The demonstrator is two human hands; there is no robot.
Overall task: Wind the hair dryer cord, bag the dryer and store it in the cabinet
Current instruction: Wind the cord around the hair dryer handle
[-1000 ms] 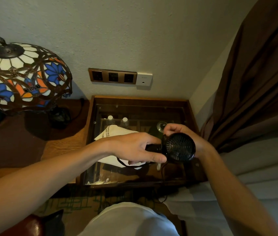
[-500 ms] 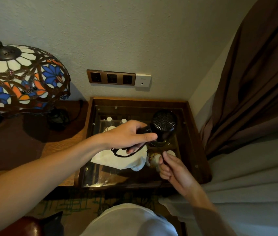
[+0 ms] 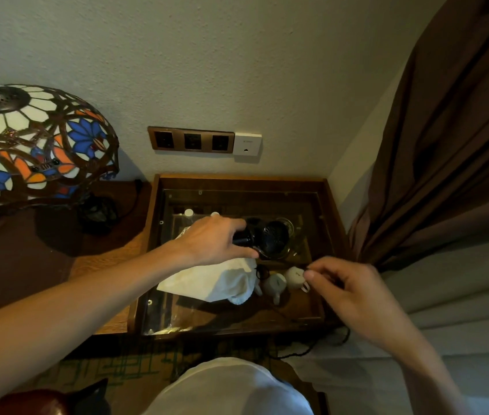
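- Head view, left hand (image 3: 213, 241): its grip is curled round the handle of the black hair dryer (image 3: 270, 239), holding it above the glass top of the bench (image 3: 331, 205). The dryer's long axis runs roughly left to right, handle toward the left hand, round grille end toward the right.
- Head view, right hand (image 3: 348, 287): it hangs in front of and to the right of the dryer, thumb and forefinger brought together in a pinch. A thin dark line seems to pass through that pinch; judged as the cord (image 3: 312, 350), though it is too fine there to be certain.
- Head view, cord: a dark loop lies on the floor below the front edge of the bench, under the right wrist. Its run from there up to the dryer is mostly hidden.
- Head view, bag (image 3: 216, 280): the white cloth bag lies crumpled on the glass just below the left hand, beside two small white cups (image 3: 285, 281) seen under the glass.
- Governing relation: the slack cord lies down and to the right of the dryer, nearer the right hand. Winding therefore likely calls for the right hand to carry cord leftward round the handle while the left hand holds the dryer.
- Surroundings: a stained-glass lamp (image 3: 33, 145) stands at left, a brown curtain (image 3: 446, 145) hangs at right.
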